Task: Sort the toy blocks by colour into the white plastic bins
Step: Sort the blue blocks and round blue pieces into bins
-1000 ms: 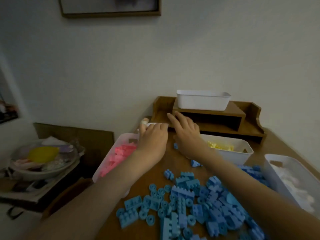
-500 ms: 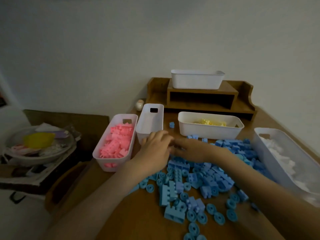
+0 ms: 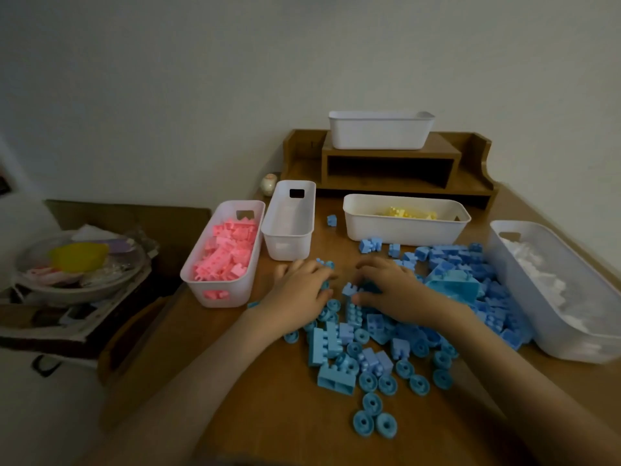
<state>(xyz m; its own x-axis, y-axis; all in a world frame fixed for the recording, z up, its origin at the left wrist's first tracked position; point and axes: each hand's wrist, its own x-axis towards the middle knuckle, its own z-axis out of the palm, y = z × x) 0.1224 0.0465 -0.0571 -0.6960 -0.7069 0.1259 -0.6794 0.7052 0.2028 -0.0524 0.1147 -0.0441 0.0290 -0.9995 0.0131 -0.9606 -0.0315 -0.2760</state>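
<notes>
A heap of blue toy blocks (image 3: 450,264) and round blue wheels (image 3: 373,403) covers the middle of the wooden table (image 3: 268,398). My left hand (image 3: 297,292) lies on the heap's left edge, fingers curled round small blue pieces. My right hand (image 3: 395,287) sits beside it, fingers and thumb curled round a blue block (image 3: 349,289). An empty narrow white bin (image 3: 285,245) stands just beyond my left hand. The pink-block bin (image 3: 220,295) is to its left, the yellow-block bin (image 3: 403,232) behind the heap, and the white-block bin (image 3: 571,344) at the right.
A wooden desk shelf (image 3: 389,156) against the wall carries another empty white bin (image 3: 379,134). A small egg-shaped figure (image 3: 268,185) stands by the shelf. Left of the table, a low stand holds a glass bowl (image 3: 77,264) of oddments. One stray blue block (image 3: 331,220) lies near the yellow bin.
Both hands drew back from the far end near the shelf onto the blue heap. The narrow empty bin now stands free beside the pink bin. My view tilted down.
</notes>
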